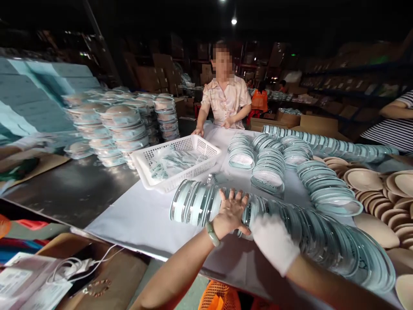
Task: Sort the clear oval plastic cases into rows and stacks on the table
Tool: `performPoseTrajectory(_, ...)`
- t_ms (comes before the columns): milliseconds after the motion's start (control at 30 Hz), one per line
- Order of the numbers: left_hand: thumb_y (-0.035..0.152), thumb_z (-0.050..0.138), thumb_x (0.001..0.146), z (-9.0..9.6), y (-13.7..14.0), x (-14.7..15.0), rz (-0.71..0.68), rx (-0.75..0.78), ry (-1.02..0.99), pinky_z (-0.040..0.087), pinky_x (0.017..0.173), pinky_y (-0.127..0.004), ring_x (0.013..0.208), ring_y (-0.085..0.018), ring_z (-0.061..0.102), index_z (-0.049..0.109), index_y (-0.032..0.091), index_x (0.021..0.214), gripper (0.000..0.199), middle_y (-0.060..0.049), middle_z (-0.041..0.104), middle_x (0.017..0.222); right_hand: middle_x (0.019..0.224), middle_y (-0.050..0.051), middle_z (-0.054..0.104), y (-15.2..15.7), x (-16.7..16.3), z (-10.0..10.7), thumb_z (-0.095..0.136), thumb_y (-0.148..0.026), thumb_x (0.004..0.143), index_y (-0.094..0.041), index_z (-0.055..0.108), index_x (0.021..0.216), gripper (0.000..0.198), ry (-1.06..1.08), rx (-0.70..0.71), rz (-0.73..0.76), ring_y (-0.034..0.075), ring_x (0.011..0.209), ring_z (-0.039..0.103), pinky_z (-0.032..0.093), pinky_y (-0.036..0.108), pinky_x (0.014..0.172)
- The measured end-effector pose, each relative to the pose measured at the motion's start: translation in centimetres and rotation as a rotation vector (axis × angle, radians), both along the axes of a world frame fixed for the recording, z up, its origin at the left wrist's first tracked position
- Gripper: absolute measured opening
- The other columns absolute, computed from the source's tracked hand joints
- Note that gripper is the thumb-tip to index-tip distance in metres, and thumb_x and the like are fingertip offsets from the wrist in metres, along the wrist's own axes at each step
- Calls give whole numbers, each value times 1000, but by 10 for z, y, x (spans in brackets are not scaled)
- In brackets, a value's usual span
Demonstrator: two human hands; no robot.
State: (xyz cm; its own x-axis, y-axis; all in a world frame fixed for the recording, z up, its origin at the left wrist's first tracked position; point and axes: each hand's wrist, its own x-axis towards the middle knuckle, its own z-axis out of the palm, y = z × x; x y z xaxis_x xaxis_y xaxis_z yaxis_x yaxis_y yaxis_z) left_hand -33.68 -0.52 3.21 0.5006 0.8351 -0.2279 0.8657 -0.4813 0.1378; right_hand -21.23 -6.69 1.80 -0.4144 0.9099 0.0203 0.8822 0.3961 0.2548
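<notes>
Both hands against lid row

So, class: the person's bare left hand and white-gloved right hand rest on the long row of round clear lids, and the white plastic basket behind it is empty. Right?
Not quite. The head view shows the white plastic basket holds small clear packets; the rest stands.

A dark metal table carries a white sheet over its right part, and on that sheet stands a white perforated basket. Just right of the basket lie fanned rows of pale blue round lids (another long row runs in front of it), with tan discs further right. Left of the basket, on bare metal, stand stacks of filled containers.
</notes>
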Motion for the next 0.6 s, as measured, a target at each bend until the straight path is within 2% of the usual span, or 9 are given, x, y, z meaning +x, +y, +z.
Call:
performPoseTrajectory(100, 70, 82, 60, 2, -3, 5, 29, -13, 18, 9, 114, -82, 152, -47, 15, 16, 20, 161, 130, -21, 27, 165, 61, 10, 64, -50, 5, -38, 58, -2, 81, -12, 67, 69, 18, -77, 171, 68, 23, 57, 64, 33, 32, 52)
performPoseTrajectory(200, 76, 75, 63, 13, -2, -11, -3, -73, -39, 7, 115, -80, 154, -46, 5, 1, 18, 161, 136, -20, 4, 169, 65, 6, 70, -47, 24, -28, 71, -16, 79, -18, 72, 72, 7, -9, -26, -31, 23, 57, 67, 23, 30, 48)
performPoseTrajectory(300, 81, 72, 61, 26, 3, -45, -31, -59, -93, -3, 115, -78, 155, -42, -10, -14, 21, 159, 144, -15, -20, 166, 70, 2, 73, 3, 39, 26, 59, -45, 92, -25, 74, 75, 30, 216, -249, -60, 20, 65, 68, 28, 29, 53)
performPoseTrajectory(333, 82, 73, 59, 28, 5, -56, -22, -47, -75, -7, 114, -78, 154, -42, -15, -15, 22, 159, 146, -14, -22, 165, 74, 2, 73, 27, 41, 44, 49, -46, 97, -24, 74, 79, 37, 322, -287, -17, 19, 69, 68, 34, 30, 58)
performPoseTrajectory(400, 81, 75, 55, 28, 10, -72, -8, -64, 3, -9, 113, -79, 153, -44, -15, -7, 23, 161, 146, -13, -14, 167, 110, 4, 74, 79, 36, 68, 44, -38, 98, -23, 72, 109, 34, 520, -386, 81, 20, 101, 67, 45, 31, 82)
performPoseTrajectory(433, 80, 77, 54, 25, 12, -75, -8, -84, 34, -6, 114, -79, 154, -45, -10, -3, 25, 161, 145, -13, -7, 169, 126, 7, 68, 105, 31, 72, 44, -32, 96, -21, 65, 124, 37, 518, -516, 116, 20, 114, 61, 45, 31, 90)
performPoseTrajectory(467, 80, 78, 53, 21, 14, -77, -9, -94, 46, -3, 114, -79, 154, -46, -4, 1, 26, 161, 143, -13, 1, 170, 124, 7, 68, 129, 24, 72, 51, -27, 91, -18, 63, 127, 39, 482, -620, 123, 19, 110, 62, 47, 29, 88)
performPoseTrajectory(533, 79, 79, 50, 12, 16, -75, -2, -89, 34, 2, 116, -79, 154, -47, 8, 7, 27, 161, 142, -14, 15, 169, 97, 4, 71, 168, 11, 61, 62, -23, 82, -13, 69, 112, 33, 393, -771, 110, 16, 85, 64, 49, 26, 74)
performPoseTrajectory(600, 80, 80, 48, 6, 17, -72, 6, -70, 3, 3, 116, -79, 153, -47, 12, 11, 27, 161, 142, -13, 21, 168, 72, -3, 63, 193, 1, 48, 67, -22, 79, -12, 70, 92, 17, 295, -859, 87, 10, 61, 54, 46, 24, 60)
